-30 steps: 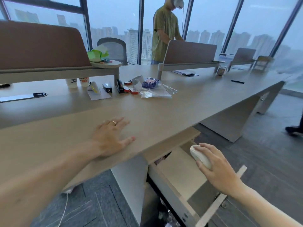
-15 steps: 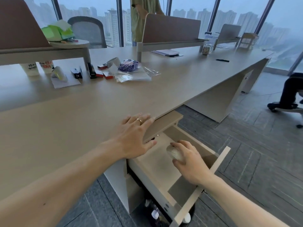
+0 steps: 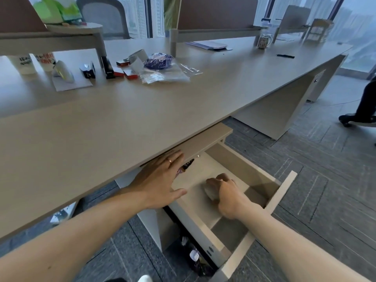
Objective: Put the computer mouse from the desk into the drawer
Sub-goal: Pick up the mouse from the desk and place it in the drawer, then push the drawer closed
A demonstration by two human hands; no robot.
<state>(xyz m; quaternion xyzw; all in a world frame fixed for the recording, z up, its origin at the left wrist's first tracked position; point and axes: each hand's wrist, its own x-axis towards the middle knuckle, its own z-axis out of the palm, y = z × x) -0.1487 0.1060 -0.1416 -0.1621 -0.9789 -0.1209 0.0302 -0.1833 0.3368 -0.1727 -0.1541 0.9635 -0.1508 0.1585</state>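
The drawer (image 3: 281, 193) under the desk (image 3: 101, 129) stands pulled out, its pale floor showing. My right hand (image 3: 227, 195) is down inside it, fingers curled over the white computer mouse (image 3: 210, 192), which rests on or just above the drawer floor; most of the mouse is hidden under my fingers. My left hand (image 3: 160, 180) lies flat, fingers spread, on the desk's front edge just left of the drawer, holding nothing. A ring shows on one finger.
A dark wrapped item (image 3: 186, 166) lies at the drawer's back left. Cups, small boxes, a stapler and plastic bags (image 3: 162, 72) clutter the far desk. A bin with rubbish (image 3: 195, 257) sits below the drawer. A seated person's leg (image 3: 364, 106) is at the right.
My right hand has carried the mouse from above the open drawer down onto its floor. My left hand slid along the desk edge towards the drawer. The camera tilted down.
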